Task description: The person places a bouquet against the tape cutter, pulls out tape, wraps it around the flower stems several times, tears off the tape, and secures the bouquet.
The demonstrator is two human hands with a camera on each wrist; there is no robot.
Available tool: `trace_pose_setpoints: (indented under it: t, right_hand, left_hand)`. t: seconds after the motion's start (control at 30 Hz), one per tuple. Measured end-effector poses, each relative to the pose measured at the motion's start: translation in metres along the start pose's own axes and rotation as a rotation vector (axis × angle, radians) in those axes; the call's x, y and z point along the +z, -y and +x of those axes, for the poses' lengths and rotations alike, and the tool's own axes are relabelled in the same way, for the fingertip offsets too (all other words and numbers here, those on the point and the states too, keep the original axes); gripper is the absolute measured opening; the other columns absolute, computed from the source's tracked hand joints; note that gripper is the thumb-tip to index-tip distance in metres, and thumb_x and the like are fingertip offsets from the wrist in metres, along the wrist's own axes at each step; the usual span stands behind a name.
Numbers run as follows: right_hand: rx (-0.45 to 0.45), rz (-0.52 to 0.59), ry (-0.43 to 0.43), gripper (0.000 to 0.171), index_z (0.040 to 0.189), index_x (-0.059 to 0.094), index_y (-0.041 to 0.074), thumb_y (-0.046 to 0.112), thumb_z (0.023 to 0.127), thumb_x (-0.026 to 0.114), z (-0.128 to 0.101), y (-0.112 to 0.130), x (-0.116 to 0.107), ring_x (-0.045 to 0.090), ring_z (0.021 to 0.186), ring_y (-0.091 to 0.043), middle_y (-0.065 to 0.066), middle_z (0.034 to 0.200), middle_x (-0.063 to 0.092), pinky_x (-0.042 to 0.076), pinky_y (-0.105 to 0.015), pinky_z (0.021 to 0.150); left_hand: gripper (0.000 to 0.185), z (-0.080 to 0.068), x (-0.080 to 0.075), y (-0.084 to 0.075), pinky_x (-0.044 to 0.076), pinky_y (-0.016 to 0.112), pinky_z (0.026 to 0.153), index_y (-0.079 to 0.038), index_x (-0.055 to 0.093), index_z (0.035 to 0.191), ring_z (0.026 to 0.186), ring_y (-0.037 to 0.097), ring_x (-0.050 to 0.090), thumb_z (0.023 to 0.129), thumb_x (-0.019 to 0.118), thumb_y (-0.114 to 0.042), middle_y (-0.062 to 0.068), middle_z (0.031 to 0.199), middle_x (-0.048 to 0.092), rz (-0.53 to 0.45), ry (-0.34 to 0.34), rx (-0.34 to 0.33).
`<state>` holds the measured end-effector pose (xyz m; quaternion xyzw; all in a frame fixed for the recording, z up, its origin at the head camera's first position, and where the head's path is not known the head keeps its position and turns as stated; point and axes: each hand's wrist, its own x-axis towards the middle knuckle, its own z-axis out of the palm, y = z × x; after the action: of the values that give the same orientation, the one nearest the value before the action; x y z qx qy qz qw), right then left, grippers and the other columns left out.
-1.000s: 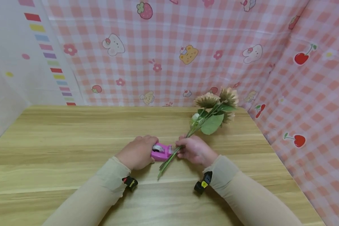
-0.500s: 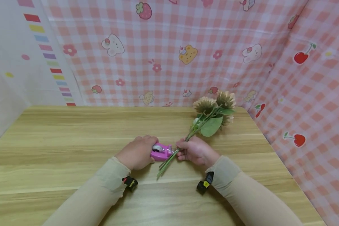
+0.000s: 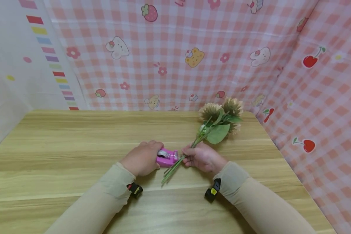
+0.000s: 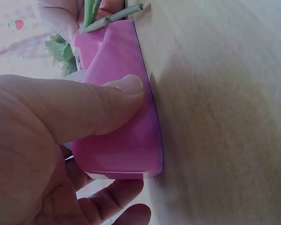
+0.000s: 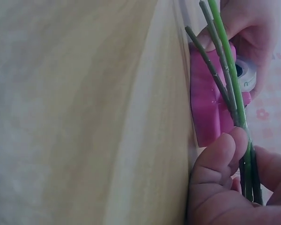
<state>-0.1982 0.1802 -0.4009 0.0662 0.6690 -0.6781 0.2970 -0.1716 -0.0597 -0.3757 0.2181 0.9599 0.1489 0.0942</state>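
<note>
Head view: our left hand [image 3: 142, 158] grips the pink tape dispenser [image 3: 167, 157] on the worktop [image 3: 76, 156]; right hand [image 3: 203, 157] pinches the flower stems [image 3: 175, 165], long axis diagonal, crossing just right of the dispenser's cutter end

Pink tape dispenser [image 3: 166, 158] flat on the wooden counter [image 3: 76, 156], a white tape roll seated in its top, gripped by the left hand [image 3: 141, 157]. Bunch of artificial flowers [image 3: 219, 120], tan heads and green leaves raised, thin green stems slanting across the dispenser's end, pinched in the right hand [image 3: 203, 157].
</note>
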Motion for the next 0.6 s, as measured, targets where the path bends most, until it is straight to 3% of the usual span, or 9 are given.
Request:
trace_pose_setpoints:
  t: [0.6]
  right_hand:
    - [-0.014, 0.006, 0.009, 0.007, 0.101, 0.055, 0.006, 0.005, 0.108, 0.053, -0.0013, -0.0023, 0.0016, 0.065, 0.071, -0.013, -0.003, 0.08, 0.067, 0.058, -0.025, 0.07]
  left_hand:
    - [0.059, 0.0003, 0.0005, 0.0004, 0.053, 0.047, 0.108, -0.009, 0.057, 0.145, 0.123, 0.033, 0.06, 0.093, 0.081, -0.021, 0.011, 0.14, 0.063, -0.002, -0.001, 0.006]
